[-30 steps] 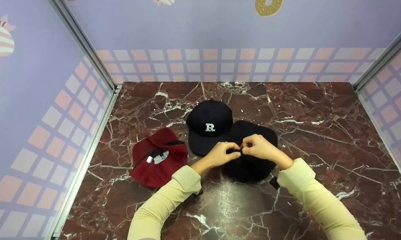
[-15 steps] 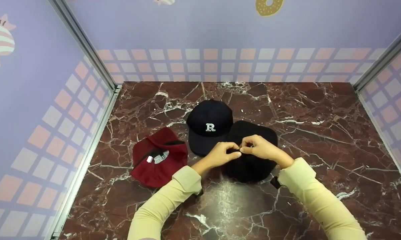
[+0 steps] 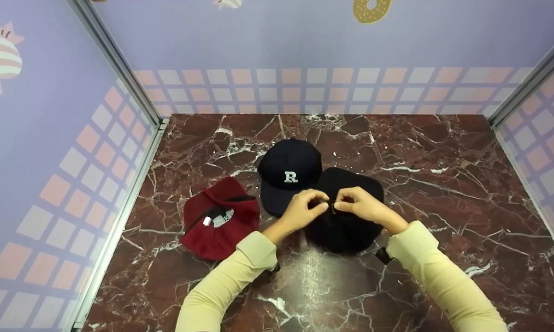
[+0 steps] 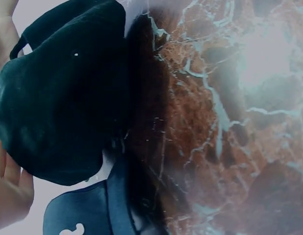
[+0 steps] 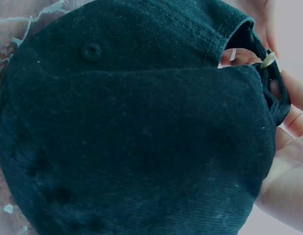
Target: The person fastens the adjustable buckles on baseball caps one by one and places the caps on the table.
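Note:
A black cap (image 3: 346, 233) lies on the table with its back strap toward my fingers. My right hand (image 3: 362, 205) pinches that strap by its small metal buckle (image 5: 268, 59). Close by on the left, my left hand (image 3: 300, 210) has thumb and forefinger drawn together at the strap; the cloth between those fingertips is mostly hidden. Touching the black cap at the back left is a navy cap (image 3: 288, 159) with a white R, brim toward me. A dark red cap (image 3: 219, 240) sits left of my hands, its opening and inner labels showing.
The caps rest on a reddish-brown marbled table (image 3: 443, 193). Lilac walls with square tile patterns enclose it at the left (image 3: 42, 138), back (image 3: 268, 41) and right, with grey metal strips at the corners.
My left hand has risen slightly and shifted a little left, opening a small gap from the right fingertips; the buckle now shows between them. The caps stay in place.

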A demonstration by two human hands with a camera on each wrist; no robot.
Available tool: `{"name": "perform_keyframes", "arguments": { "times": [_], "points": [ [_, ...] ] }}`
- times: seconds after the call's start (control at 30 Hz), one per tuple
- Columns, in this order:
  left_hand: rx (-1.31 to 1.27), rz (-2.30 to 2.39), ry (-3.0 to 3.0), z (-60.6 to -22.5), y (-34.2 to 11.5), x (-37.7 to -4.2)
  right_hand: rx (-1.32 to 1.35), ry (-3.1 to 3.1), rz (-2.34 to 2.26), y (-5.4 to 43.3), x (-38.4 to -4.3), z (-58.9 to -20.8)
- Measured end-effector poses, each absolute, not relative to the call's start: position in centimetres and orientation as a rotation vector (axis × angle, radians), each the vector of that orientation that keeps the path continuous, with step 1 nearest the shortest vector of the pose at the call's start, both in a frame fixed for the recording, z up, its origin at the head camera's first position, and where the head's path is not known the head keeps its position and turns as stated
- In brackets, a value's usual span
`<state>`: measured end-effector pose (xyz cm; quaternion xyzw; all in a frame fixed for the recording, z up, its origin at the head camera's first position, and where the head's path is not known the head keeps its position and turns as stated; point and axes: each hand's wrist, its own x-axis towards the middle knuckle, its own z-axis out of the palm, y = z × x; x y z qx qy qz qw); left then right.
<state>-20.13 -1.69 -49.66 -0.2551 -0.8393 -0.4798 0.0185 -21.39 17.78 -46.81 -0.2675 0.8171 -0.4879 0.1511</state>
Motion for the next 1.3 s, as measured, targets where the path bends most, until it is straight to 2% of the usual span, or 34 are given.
{"name": "perform_keyframes", "arguments": {
  "times": [0.13, 0.4, 0.67, 0.77, 1.03, 1.3],
  "points": [
    [-0.730, -1.473, -2.529, -49.2, -1.7, -20.0, -0.718, 2.268, -1.503, 17.8, -21.4, -47.0],
    [-0.833, -1.410, -2.590, -48.6, -1.4, -19.6, -0.657, 2.148, -1.622, 17.7, -21.6, -47.6],
    [-0.776, -1.630, -2.624, -48.7, -1.1, -19.6, -0.635, 2.121, -1.667, 17.0, -21.0, -47.0],
    [-0.722, -1.751, -2.609, -48.7, -1.0, -19.6, -0.742, 2.250, -1.551, 16.6, -20.6, -46.5],
    [-0.668, -1.880, -2.599, -45.7, -1.3, -18.3, -1.001, 2.791, -1.070, 16.1, -20.1, -47.5],
    [-0.661, -1.830, -2.627, -49.1, -1.2, -19.9, -1.078, 2.929, -0.908, 16.1, -19.8, -47.4]
  ]
}}
